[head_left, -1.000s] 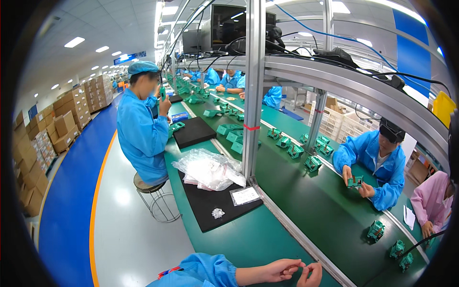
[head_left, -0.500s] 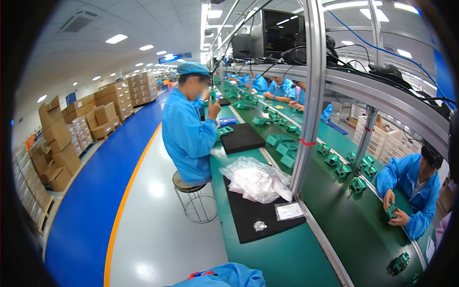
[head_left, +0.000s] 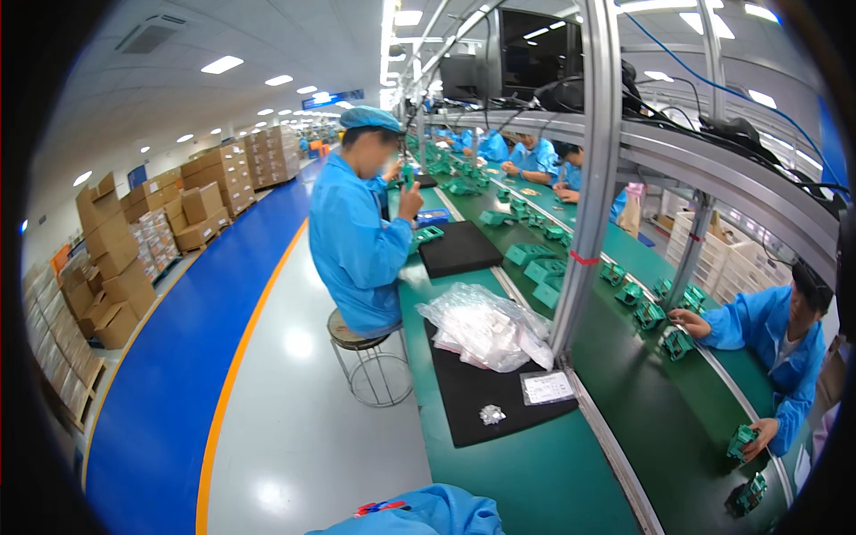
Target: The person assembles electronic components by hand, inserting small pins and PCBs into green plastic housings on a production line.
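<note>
Neither hand of the wearer shows; only a blue sleeve (head_left: 428,513) rises at the lower edge, so how far the hands are open, or what they hold, cannot be told.

Nearest the sleeve is the near end of the green bench (head_left: 526,481), which runs away along the aisle. One black mat (head_left: 481,397) lies on it by the aisle-side edge. On the mat sit one small silvery part (head_left: 491,414) near its front, one white label (head_left: 547,387) at its right edge by the rail, and one clear bag (head_left: 486,328) heaped across its far end. Bare green bench lies between the mat's front edge and the sleeve.

A second black mat (head_left: 459,248) lies farther along the same edge. A co-worker in a blue coat (head_left: 357,241) sits there on one round stool (head_left: 361,343), one hand raised holding a small green piece.

A metal post (head_left: 584,196) stands at the mid rail. Beyond it the belt (head_left: 660,401) carries many green housings (head_left: 535,267), too many to count. Across the belt another person's hand (head_left: 682,316) touches one housing and the other hand (head_left: 758,437) grips another.

Left of the bench the grey floor (head_left: 294,428) lies open, then a blue lane (head_left: 169,383), with stacked cartons (head_left: 116,267) along the wall.
</note>
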Motion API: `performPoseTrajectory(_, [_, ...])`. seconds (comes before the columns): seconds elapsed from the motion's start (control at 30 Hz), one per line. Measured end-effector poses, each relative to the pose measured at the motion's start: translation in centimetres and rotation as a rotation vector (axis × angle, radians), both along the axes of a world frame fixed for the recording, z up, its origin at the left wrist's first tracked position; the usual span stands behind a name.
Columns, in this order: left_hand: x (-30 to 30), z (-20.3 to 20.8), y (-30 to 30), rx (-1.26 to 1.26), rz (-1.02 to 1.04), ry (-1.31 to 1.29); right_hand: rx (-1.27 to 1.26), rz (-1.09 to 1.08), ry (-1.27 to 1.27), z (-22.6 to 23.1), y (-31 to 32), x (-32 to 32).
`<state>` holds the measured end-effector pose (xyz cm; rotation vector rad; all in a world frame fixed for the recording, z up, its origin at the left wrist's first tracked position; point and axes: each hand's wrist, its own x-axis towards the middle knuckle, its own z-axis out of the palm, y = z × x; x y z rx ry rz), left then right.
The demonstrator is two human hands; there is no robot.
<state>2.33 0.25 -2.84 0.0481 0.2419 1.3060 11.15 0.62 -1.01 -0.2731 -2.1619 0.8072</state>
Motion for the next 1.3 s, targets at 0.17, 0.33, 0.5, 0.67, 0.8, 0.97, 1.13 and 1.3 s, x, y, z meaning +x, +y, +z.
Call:
performPoseTrajectory(0.17, [-0.7,1.6,-0.8,-0.038,0.004,-0.040,0.006,0.116,0.103,0.9,0.1,-0.1])
performPoseTrajectory(0.33, [-2.1,0.4,-0.1,-0.207,0.163,0.142,0.057,0.149,0.233,1.1,0.4,0.7])
performPoseTrajectory(0.5, [-8.5,3.8,-0.9,0.034,0.232,-0.062,-0.082,-0.019,0.182,0.6,1.1,1.4])
performPoseTrajectory(0.67, [-20.0,10.0,-5.5,-0.009,0.857,0.265,-0.255,-0.088,0.155,0.3,1.8,0.8])
performPoseTrajectory(0.8, [-29.6,17.3,-5.3,0.094,1.194,0.576,-0.341,-0.105,0.085,-0.1,2.2,0.8])
performPoseTrajectory(0.97, [-40.4,22.0,0.5,0.203,1.236,1.063,-0.255,-0.185,0.152,0.3,2.8,0.6])
performPoseTrajectory(1.13, [-46.4,11.9,7.8,-0.472,0.954,2.633,-0.309,-0.234,0.036,0.2,2.6,-0.2])
performPoseTrajectory(1.3, [-46.6,6.7,11.0,-0.620,0.608,2.693,-0.268,-0.253,-0.084,-1.0,1.5,-0.1])
